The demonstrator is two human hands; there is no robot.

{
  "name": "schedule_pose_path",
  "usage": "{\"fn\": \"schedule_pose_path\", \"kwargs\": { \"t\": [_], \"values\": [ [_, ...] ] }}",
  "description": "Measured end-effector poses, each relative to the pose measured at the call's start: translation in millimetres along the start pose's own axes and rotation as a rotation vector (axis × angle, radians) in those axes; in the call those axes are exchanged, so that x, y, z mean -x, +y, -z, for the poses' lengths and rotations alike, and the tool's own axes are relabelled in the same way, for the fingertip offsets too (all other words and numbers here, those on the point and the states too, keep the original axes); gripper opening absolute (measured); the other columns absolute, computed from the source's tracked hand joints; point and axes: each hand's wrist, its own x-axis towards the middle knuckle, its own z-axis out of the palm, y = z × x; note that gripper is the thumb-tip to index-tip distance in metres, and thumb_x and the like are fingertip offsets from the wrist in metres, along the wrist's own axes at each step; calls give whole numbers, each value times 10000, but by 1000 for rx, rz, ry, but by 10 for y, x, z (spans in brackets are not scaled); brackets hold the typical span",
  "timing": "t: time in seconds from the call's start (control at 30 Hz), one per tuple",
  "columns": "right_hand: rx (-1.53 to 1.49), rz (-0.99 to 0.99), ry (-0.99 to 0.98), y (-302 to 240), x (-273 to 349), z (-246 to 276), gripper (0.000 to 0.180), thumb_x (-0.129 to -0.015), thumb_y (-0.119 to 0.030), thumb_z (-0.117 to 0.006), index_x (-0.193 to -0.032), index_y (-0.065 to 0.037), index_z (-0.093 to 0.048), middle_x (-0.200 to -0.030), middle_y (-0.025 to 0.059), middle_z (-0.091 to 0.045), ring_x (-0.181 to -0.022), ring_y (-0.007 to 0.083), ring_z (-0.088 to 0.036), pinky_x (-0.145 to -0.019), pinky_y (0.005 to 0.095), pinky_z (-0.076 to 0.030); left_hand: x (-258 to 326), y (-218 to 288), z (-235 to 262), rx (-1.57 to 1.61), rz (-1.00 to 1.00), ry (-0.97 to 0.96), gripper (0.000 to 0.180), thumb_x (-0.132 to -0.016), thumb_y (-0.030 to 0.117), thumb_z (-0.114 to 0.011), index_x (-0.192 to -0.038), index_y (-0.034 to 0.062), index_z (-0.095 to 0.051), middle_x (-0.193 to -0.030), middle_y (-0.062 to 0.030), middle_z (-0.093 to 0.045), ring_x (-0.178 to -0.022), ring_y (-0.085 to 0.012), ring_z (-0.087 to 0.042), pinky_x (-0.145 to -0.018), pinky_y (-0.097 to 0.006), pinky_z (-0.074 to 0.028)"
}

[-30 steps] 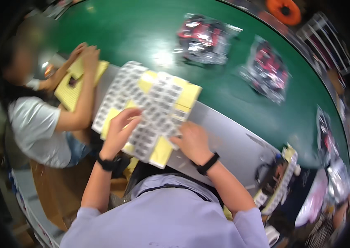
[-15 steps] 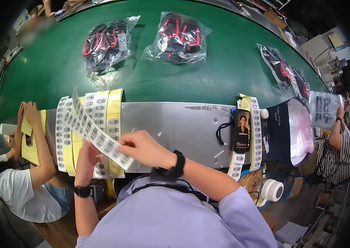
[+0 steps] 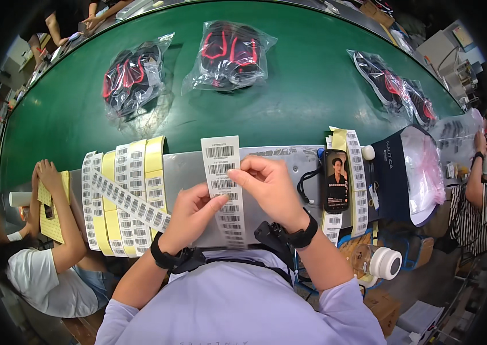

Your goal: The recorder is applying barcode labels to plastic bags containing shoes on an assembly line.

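Head view: both hands now hold one long white barcode label strip (image 3: 223,190) upright at centre frame, having lifted it away from the yellow-backed label sheets (image 3: 125,192) at nine o'clock. The left hand (image 3: 191,215) pinches its lower half, while the right hand (image 3: 269,187) grips the edge, seemingly peeling a label.

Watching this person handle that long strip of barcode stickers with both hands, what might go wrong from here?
The long white strip of barcode labels is pinched only at its middle by the left hand and right hand, so its loose ends might curl or crease. A label peeled askew could tear. The loose diagonal strip lying across the yellow-backed label sheets beside the left hand might get snagged and dragged out of order.
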Motion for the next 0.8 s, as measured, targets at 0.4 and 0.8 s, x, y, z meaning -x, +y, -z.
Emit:
{"fn": "schedule_pose_path", "kwargs": {
  "t": [0.4,0.8],
  "values": [
    [50,-106,-42,222,-2,-155,194,-918,-99,-705,-770,16,-654,-659,-77,-537,-643,5,-422,-558,202,-323,-177,362,242,-172,-228,198,333,-921,-11,-661,-1253,-21,-630,-927,17,-654,-751,-30,-536,-687,-185,-450],
    [344,301,62,-106,-271,-206,60,-856,-31,-719,-888,16,-699,-815,72,-648,-725,151,-608,-655,284,-477,-171,377,272,-185,-196,253,155,-912,3,-679,-1063,-9,-712,-809,-25,-693,-685,-27,-573,-588,-198,-444]
  ]
}}
